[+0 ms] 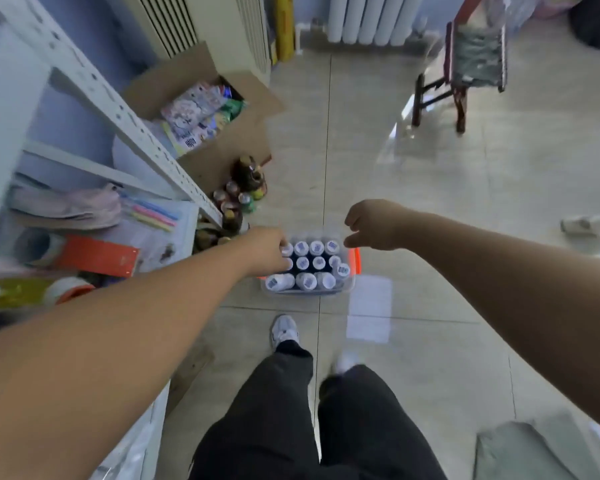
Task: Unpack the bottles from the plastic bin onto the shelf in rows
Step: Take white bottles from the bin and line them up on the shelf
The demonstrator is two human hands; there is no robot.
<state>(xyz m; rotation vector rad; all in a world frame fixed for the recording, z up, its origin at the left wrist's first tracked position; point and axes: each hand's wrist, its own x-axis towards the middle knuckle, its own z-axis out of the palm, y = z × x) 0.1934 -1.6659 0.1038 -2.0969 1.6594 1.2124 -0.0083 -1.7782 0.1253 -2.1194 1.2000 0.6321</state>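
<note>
1. One cam, head-worn, wide-angle; straight lines bow twd the edges.
2. Faces fwd & steeply down at the floor (430, 202) from standing height.
3. Plastic bin (309, 293) sits near frame centre, far below the lens; left hand (265, 249) & right hand (373, 225) reach twd it, arms entering lower left & right edge.
4. Shelf (118, 109) runs close along the left edge; wearer's legs (274, 410) fill bottom centre.

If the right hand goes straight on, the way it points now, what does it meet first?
Most likely the white caps of the bottles in the far right corner of the plastic bin, just under the right hand; depth is unclear.
</note>
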